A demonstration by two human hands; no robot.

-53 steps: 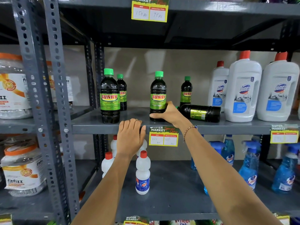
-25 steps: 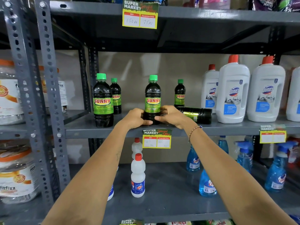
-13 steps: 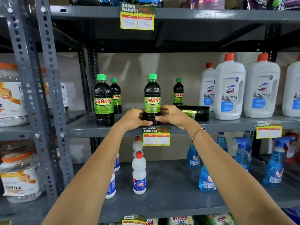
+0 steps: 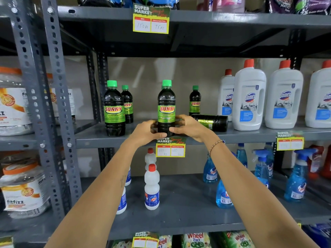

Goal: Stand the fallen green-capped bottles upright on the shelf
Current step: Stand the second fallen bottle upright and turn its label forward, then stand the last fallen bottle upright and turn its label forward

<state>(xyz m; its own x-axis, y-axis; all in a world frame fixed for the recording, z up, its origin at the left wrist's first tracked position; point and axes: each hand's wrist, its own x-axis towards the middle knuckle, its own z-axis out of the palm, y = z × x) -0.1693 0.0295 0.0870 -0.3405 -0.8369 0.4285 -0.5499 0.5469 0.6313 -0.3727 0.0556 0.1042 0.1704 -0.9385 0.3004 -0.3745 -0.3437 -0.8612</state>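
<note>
An upright dark bottle with a green cap and a SUNNY label (image 4: 166, 104) stands at the front middle of the grey shelf (image 4: 100, 138). My left hand (image 4: 146, 132) and my right hand (image 4: 189, 127) both wrap its base. Just right of my right hand a fallen bottle (image 4: 212, 122) of the same kind lies on its side, its cap end hidden behind my hand. Three more green-capped bottles stand upright: one at the front left (image 4: 114, 109), one behind it (image 4: 127, 104), one at the back (image 4: 194, 101).
Large white Domex jugs (image 4: 249, 99) with red caps line the shelf's right side. A price tag (image 4: 170, 147) hangs on the shelf edge under my hands. Below stand small white bottles (image 4: 151, 188) and blue spray bottles (image 4: 295, 178). A perforated upright (image 4: 57, 108) bounds the left.
My left hand rose from the shelf edge and joined my right hand on the middle bottle's base. Over the last half second both hands stay there and the view shifted slightly.
</note>
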